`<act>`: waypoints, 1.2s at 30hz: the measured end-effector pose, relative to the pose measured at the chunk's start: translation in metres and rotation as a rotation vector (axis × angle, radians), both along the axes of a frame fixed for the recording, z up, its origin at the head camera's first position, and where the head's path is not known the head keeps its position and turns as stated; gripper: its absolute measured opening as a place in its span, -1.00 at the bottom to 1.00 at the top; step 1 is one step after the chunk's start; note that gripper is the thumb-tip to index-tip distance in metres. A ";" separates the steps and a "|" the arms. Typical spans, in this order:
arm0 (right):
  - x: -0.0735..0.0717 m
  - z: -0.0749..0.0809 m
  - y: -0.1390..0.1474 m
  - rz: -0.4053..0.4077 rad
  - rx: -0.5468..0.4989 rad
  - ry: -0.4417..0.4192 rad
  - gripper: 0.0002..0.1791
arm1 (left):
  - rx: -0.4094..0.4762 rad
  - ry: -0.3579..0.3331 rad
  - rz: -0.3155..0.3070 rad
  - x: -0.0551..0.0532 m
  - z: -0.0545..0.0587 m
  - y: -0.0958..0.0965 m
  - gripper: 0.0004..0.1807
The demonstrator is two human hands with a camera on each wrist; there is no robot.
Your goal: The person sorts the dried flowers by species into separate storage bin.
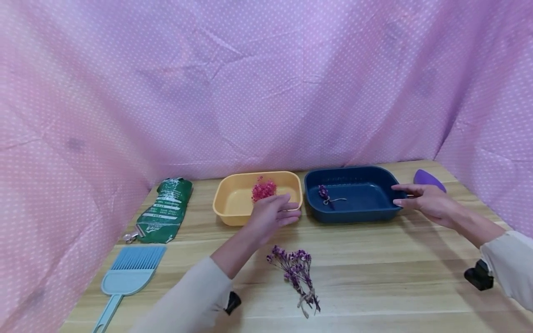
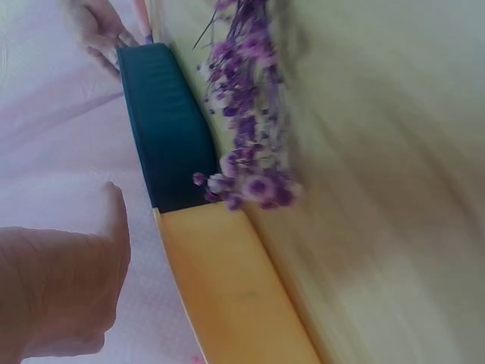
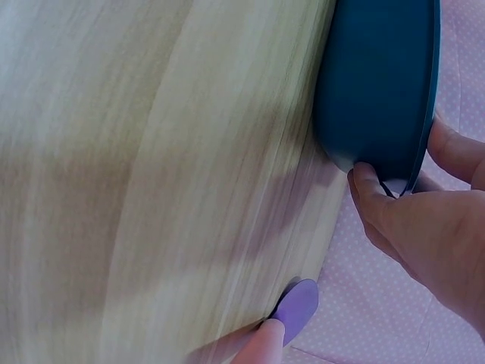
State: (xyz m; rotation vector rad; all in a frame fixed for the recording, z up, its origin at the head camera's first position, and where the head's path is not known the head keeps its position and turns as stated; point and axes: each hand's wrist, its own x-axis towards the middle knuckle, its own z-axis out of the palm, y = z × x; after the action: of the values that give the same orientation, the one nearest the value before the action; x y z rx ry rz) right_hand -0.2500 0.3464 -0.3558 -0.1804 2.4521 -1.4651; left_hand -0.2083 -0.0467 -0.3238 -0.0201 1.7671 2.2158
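My right hand (image 1: pixel 430 203) holds the right end of a dark blue tray (image 1: pixel 354 216); in the right wrist view its thumb is at the rim and its fingers lie against the outer wall. Inside that tray lies a small tied purple flower sprig (image 1: pixel 323 192). Over the front right corner of a yellow tray (image 1: pixel 233 219) hovers my left hand (image 1: pixel 270 215), fingers extended and holding nothing. Pink dried flowers (image 1: pixel 263 188) sit in the yellow tray, partly hidden behind that hand. A tied bunch of purple dried flowers (image 1: pixel 296 270) lies on the table in front.
At the left of the wooden table (image 1: pixel 374 286) are a green bag (image 1: pixel 166 208) with a metal clip (image 1: pixel 134 234) and a light blue brush (image 1: pixel 129 277). A purple object (image 1: pixel 429 179) lies behind my right hand. Pink dotted cloth (image 1: pixel 266 92) hangs around the table.
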 end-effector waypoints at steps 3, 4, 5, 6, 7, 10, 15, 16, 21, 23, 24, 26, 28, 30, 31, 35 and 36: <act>-0.001 -0.001 0.001 -0.004 -0.004 -0.004 -0.19 | -0.002 0.002 0.004 0.014 0.000 -0.017 -0.56; -0.001 -0.001 0.001 -0.004 -0.011 -0.004 -0.20 | -0.003 -0.001 0.009 0.018 -0.001 -0.022 -0.57; -0.001 -0.002 0.002 -0.004 -0.015 -0.003 -0.19 | -0.009 -0.007 0.013 0.023 -0.001 -0.027 -0.58; -0.001 -0.002 0.002 -0.009 -0.019 -0.005 -0.19 | -0.006 -0.020 0.020 0.027 -0.001 -0.032 -0.58; -0.001 -0.002 0.002 -0.010 -0.022 -0.005 -0.19 | -0.008 -0.030 0.023 0.031 -0.002 -0.035 -0.57; -0.001 -0.002 0.003 -0.007 -0.023 -0.011 -0.19 | -0.004 -0.062 0.029 0.043 -0.004 -0.045 -0.53; -0.001 -0.002 0.002 0.000 -0.023 -0.023 -0.18 | -0.016 -0.098 0.054 0.065 -0.009 -0.060 -0.45; -0.001 -0.002 0.002 0.001 -0.026 -0.021 -0.19 | -0.024 -0.105 0.063 0.068 -0.009 -0.063 -0.44; -0.001 -0.002 0.003 -0.003 -0.039 -0.007 -0.19 | -0.080 -0.138 0.057 0.084 -0.013 -0.076 -0.42; -0.001 -0.002 0.003 -0.004 -0.038 -0.010 -0.19 | -0.096 -0.161 0.039 0.088 -0.016 -0.080 -0.40; -0.001 -0.002 0.003 -0.002 -0.035 -0.013 -0.19 | -0.100 -0.171 0.026 0.091 -0.018 -0.082 -0.38; 0.000 -0.002 0.002 -0.001 -0.026 -0.017 -0.19 | -0.097 -0.193 0.003 0.095 -0.023 -0.084 -0.35; 0.000 -0.002 0.002 0.002 -0.017 -0.021 -0.19 | -0.093 -0.212 -0.018 0.098 -0.028 -0.084 -0.33; 0.000 -0.002 0.002 0.004 -0.011 -0.021 -0.19 | -0.093 -0.227 -0.039 0.101 -0.033 -0.083 -0.31; 0.000 -0.002 0.002 0.004 -0.010 -0.019 -0.19 | -0.098 -0.237 -0.052 0.102 -0.035 -0.082 -0.30; 0.000 0.000 0.001 0.004 -0.016 -0.011 -0.19 | -0.142 -0.291 -0.114 0.106 -0.040 -0.077 -0.28; 0.000 0.000 0.001 0.006 -0.019 -0.008 -0.19 | -0.158 -0.302 -0.128 0.106 -0.041 -0.075 -0.28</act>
State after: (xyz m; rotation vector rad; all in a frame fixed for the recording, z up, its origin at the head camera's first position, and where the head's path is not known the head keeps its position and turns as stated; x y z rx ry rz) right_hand -0.2499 0.3477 -0.3556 -0.1845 2.4301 -1.4838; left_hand -0.1018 -0.1217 -0.3645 -0.2555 1.7164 1.8678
